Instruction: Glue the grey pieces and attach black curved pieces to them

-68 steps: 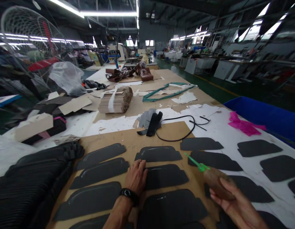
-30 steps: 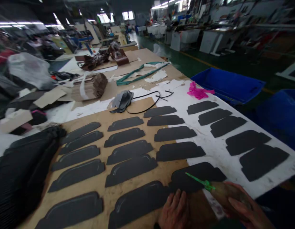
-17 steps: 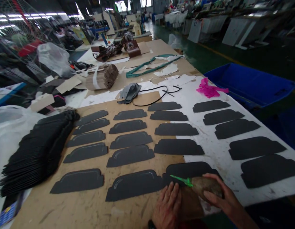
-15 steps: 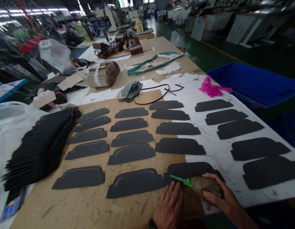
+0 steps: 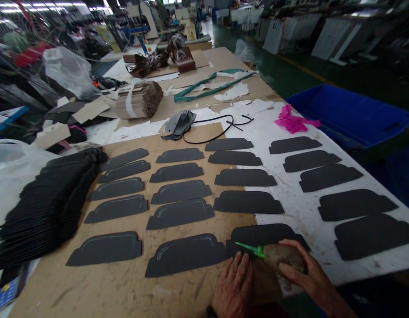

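Where right fingers [image 5: 300,247] curl, brown bottle [image 5: 281,258] between, green nozzle [image 5: 259,251] leftward.

Right fingers [image 5: 304,251] around bottle [image 5: 284,258], dark panels [image 5: 186,257]

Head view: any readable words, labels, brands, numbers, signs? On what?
No text can be read.
Blue printed item, lower left: print too small and blurred.
Bottle with the green nozzle: no lettering made out; right hand covers part.
Dark flat pieces: shiny lines on some, no lettering seen.
Background machines: too blurred to tell.
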